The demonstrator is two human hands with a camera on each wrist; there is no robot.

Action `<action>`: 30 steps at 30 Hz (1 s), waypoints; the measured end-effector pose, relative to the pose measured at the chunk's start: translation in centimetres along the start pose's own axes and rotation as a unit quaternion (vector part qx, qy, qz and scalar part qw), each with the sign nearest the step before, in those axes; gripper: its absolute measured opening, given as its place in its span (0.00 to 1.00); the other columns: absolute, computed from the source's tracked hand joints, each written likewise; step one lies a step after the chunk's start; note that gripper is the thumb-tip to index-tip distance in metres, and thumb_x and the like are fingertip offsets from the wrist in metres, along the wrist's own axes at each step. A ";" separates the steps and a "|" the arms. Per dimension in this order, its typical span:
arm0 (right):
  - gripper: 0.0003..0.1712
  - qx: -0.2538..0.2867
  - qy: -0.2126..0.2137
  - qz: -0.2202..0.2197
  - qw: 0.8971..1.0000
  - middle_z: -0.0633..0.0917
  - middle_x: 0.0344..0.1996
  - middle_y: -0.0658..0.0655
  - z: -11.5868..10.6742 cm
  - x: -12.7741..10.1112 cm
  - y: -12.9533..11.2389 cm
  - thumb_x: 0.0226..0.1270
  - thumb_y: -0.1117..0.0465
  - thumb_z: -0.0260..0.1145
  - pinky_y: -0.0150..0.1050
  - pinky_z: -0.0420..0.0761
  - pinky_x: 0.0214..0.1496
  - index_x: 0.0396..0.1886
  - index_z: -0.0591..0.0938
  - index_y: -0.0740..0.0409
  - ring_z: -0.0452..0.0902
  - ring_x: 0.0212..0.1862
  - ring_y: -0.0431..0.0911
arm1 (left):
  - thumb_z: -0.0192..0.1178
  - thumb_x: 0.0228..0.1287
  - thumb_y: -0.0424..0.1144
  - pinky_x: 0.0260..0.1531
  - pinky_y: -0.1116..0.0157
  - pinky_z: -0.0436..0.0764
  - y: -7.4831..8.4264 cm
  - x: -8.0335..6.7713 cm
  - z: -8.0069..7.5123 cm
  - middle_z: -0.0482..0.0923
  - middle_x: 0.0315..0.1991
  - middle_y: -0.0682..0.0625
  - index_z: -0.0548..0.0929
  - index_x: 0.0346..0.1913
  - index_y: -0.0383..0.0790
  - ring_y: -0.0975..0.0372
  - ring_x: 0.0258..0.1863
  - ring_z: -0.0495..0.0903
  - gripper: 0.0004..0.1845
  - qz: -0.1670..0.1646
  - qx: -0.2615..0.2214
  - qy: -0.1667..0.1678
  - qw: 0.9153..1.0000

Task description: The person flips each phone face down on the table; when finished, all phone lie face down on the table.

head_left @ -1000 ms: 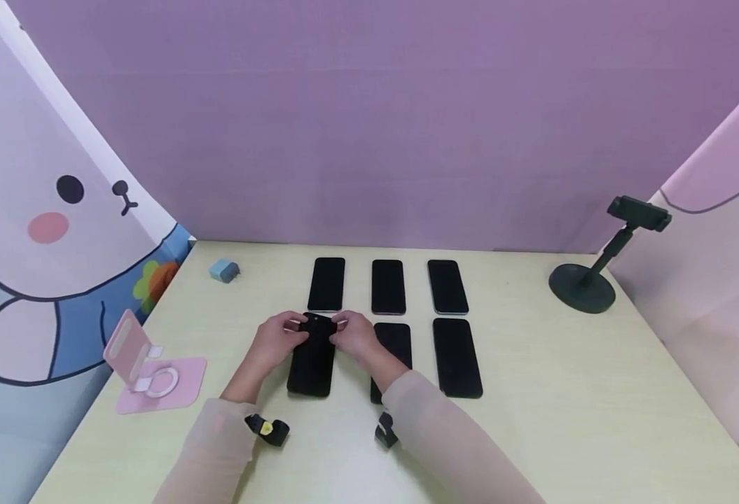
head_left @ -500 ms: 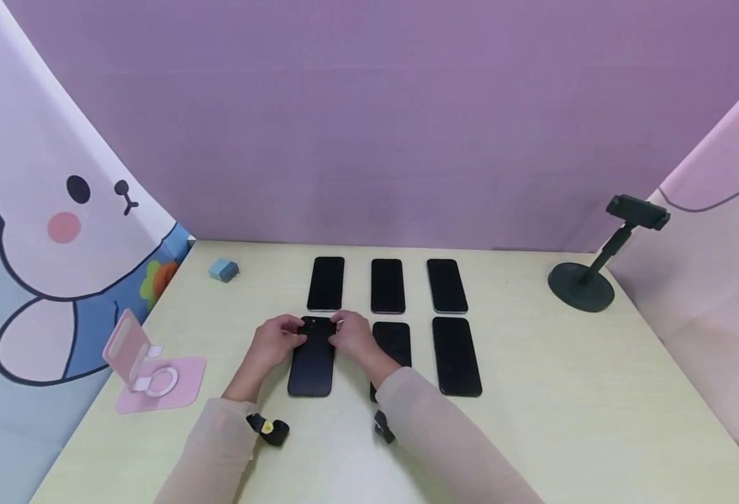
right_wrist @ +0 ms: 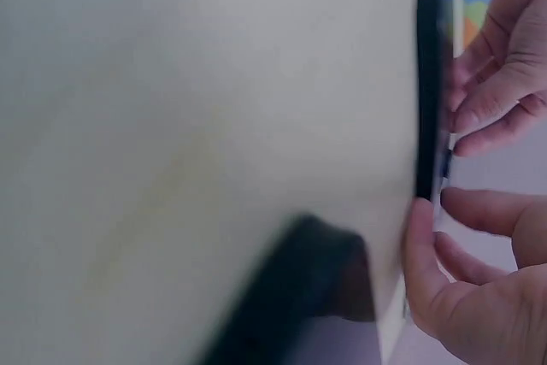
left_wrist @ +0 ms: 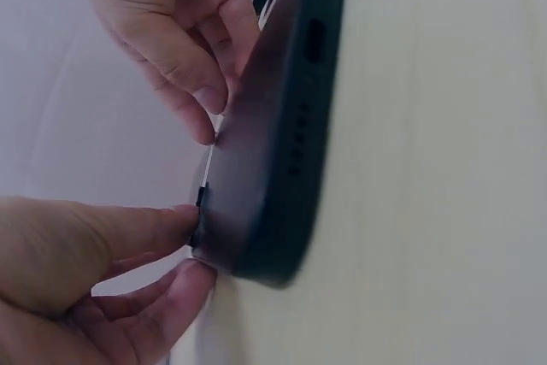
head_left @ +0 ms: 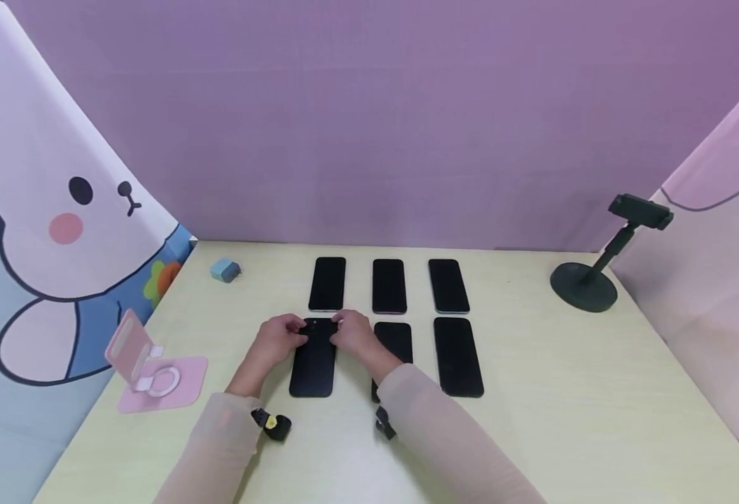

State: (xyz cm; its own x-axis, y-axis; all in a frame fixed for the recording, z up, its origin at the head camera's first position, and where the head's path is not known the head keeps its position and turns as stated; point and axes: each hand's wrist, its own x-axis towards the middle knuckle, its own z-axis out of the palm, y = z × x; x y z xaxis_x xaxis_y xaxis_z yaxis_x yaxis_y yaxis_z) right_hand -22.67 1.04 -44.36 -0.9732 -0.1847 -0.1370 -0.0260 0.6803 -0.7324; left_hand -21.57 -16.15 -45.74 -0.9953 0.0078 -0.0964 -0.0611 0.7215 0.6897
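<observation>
No brand, label or legible writing shows on any object; the only printed design is a cartoon rabbit with a pink cheek on the backdrop (head_left: 60, 210) at the left. Six black phones lie on a pale table (head_left: 564, 392) in two rows of three. The phone in hand (head_left: 313, 358) occupies the left place of the near row, lying flat with its long axis running away from the person, just beside the near middle phone (head_left: 396, 343) and just in front of the far left phone (head_left: 328, 283). Both forearms, in light sleeves, reach forward from the near edge and converge at the far end of this phone. The left hand (head_left: 276, 341) lies palm down at the phone's far left corner; in the left wrist view its thumb and forefinger (left_wrist: 162, 224) pinch that corner's edge. The right hand (head_left: 355, 334) lies palm down at the far right corner, partly covering the near middle phone; in the right wrist view its fingers (right_wrist: 419, 254) are curled against the phone's thin edge, so both hands grip the same phone. The other phones are the far middle phone (head_left: 389, 285), the far right phone (head_left: 448, 285) and the near right phone (head_left: 458, 357). A pink folding stand (head_left: 148, 367) sits at the left, a small blue charger (head_left: 225, 269) lies near the far left corner, and a black holder on a round base (head_left: 586, 280) stands at the right.
</observation>
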 end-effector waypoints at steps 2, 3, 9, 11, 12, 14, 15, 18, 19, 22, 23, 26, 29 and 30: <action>0.23 0.015 -0.015 0.007 1.000 0.84 0.32 0.56 -0.6 -0.2 0.1 0.53 0.72 0.69 0.34 0.78 0.36 0.52 0.81 0.65 0.80 0.29 0.45 | 0.66 0.59 0.30 0.42 0.53 0.78 0.6 -0.1 0.0 0.79 0.43 0.38 0.82 0.48 0.29 0.50 0.40 0.78 0.14 0.006 0.010 0.004 1.000; 0.24 0.025 -0.023 0.012 0.999 0.84 0.33 0.57 -1.0 -0.3 0.2 0.54 0.72 0.69 0.34 0.79 0.34 0.53 0.81 0.65 0.80 0.28 0.45 | 0.66 0.60 0.30 0.42 0.53 0.78 1.0 -0.3 0.0 0.78 0.44 0.37 0.81 0.49 0.29 0.49 0.40 0.78 0.15 0.008 0.011 0.006 1.000; 0.23 0.047 -0.034 0.018 0.998 0.80 0.40 0.58 -4.2 -1.5 1.5 0.59 0.68 0.68 0.37 0.81 0.33 0.56 0.80 0.63 0.80 0.27 0.44 | 0.64 0.64 0.32 0.37 0.57 0.80 4.2 -0.9 0.8 0.76 0.49 0.38 0.80 0.54 0.31 0.53 0.40 0.78 0.16 0.047 -0.017 0.006 0.999; 0.22 0.035 -0.028 0.009 0.999 0.81 0.41 0.59 -5.5 -1.9 2.3 0.60 0.67 0.68 0.38 0.80 0.34 0.56 0.79 0.64 0.81 0.29 0.45 | 0.64 0.64 0.32 0.38 0.58 0.81 5.2 -0.8 1.5 0.78 0.49 0.39 0.81 0.53 0.32 0.54 0.40 0.79 0.15 0.063 -0.029 -0.001 0.998; 0.22 0.033 -0.026 0.006 0.999 0.81 0.41 0.59 -6.2 -2.1 2.7 0.61 0.67 0.68 0.38 0.80 0.34 0.56 0.79 0.64 0.81 0.29 0.46 | 0.64 0.64 0.32 0.38 0.58 0.81 5.6 -0.7 1.9 0.79 0.48 0.40 0.81 0.52 0.33 0.54 0.41 0.80 0.15 0.072 -0.033 -0.003 0.997; 0.22 0.037 -0.024 0.004 0.999 0.81 0.42 0.61 -7.5 -2.7 3.6 0.62 0.67 0.67 0.39 0.81 0.35 0.56 0.79 0.65 0.82 0.32 0.49 | 0.65 0.63 0.32 0.39 0.58 0.81 6.2 -0.4 2.9 0.81 0.46 0.42 0.82 0.51 0.34 0.54 0.42 0.81 0.13 0.084 -0.039 -0.011 0.996; 0.22 0.036 -0.020 0.003 0.999 0.81 0.43 0.62 -8.1 -3.0 4.2 0.62 0.68 0.67 0.39 0.81 0.35 0.56 0.79 0.66 0.82 0.33 0.49 | 0.65 0.63 0.32 0.39 0.58 0.81 6.5 -0.3 3.3 0.81 0.46 0.43 0.82 0.50 0.35 0.54 0.42 0.81 0.13 0.087 -0.041 -0.016 0.995; 0.22 0.030 -0.005 0.018 0.999 0.81 0.45 0.62 -9.6 -3.6 5.7 0.62 0.68 0.67 0.39 0.81 0.34 0.56 0.79 0.66 0.82 0.34 0.50 | 0.65 0.63 0.33 0.38 0.59 0.81 7.1 0.2 4.6 0.82 0.44 0.44 0.82 0.49 0.35 0.53 0.42 0.82 0.12 0.103 -0.049 -0.036 0.993; 0.22 0.025 -0.001 0.025 0.999 0.80 0.45 0.62 -10.0 -3.8 6.2 0.62 0.68 0.67 0.40 0.81 0.34 0.57 0.78 0.66 0.82 0.34 0.49 | 0.65 0.63 0.33 0.37 0.59 0.81 7.2 0.3 5.0 0.82 0.43 0.44 0.82 0.49 0.35 0.53 0.41 0.82 0.12 0.105 -0.055 -0.044 0.992; 0.23 0.023 0.005 0.048 0.999 0.80 0.45 0.61 -10.5 -4.1 7.2 0.62 0.68 0.68 0.40 0.81 0.35 0.57 0.78 0.65 0.81 0.33 0.47 | 0.66 0.62 0.33 0.37 0.60 0.81 7.4 0.5 5.8 0.83 0.40 0.45 0.83 0.47 0.35 0.54 0.40 0.82 0.12 0.100 -0.065 -0.067 0.991; 0.23 0.028 0.004 0.055 0.998 0.80 0.44 0.61 -10.6 -4.2 7.5 0.61 0.68 0.68 0.40 0.81 0.35 0.57 0.78 0.65 0.81 0.33 0.47 | 0.66 0.62 0.33 0.37 0.61 0.80 7.4 0.5 6.0 0.83 0.40 0.46 0.83 0.47 0.35 0.55 0.40 0.82 0.11 0.097 -0.066 -0.074 0.990; 0.22 0.047 -0.003 0.068 0.997 0.81 0.43 0.61 -10.2 -4.2 8.2 0.60 0.70 0.68 0.39 0.82 0.34 0.55 0.78 0.66 0.81 0.31 0.47 | 0.67 0.61 0.33 0.37 0.60 0.79 7.3 0.6 6.5 0.83 0.37 0.47 0.83 0.46 0.35 0.56 0.37 0.82 0.11 0.095 -0.066 -0.088 0.989; 0.21 0.073 -0.006 0.078 0.994 0.80 0.42 0.61 -9.8 -4.1 8.6 0.59 0.72 0.69 0.39 0.83 0.33 0.53 0.79 0.67 0.82 0.29 0.47 | 0.68 0.59 0.32 0.37 0.61 0.79 7.3 0.8 6.9 0.84 0.35 0.48 0.84 0.46 0.36 0.58 0.35 0.81 0.11 0.099 -0.069 -0.097 0.988; 0.21 0.079 -0.006 0.077 0.994 0.80 0.41 0.61 -9.6 -4.0 8.8 0.58 0.73 0.68 0.39 0.83 0.33 0.53 0.79 0.68 0.81 0.29 0.47 | 0.68 0.59 0.32 0.37 0.61 0.79 7.3 0.8 7.1 0.83 0.35 0.48 0.84 0.45 0.36 0.59 0.34 0.81 0.12 0.097 -0.071 -0.099 0.988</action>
State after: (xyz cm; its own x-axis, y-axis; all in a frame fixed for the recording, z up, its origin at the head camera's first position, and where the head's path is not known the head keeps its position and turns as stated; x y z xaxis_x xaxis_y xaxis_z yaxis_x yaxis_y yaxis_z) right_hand -21.17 14.55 -43.82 -0.9598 -0.0964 -0.2636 0.1604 0.5822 -0.7970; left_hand -22.30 -5.96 -45.82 -0.9561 0.2818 -0.0803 0.1060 0.5880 0.8019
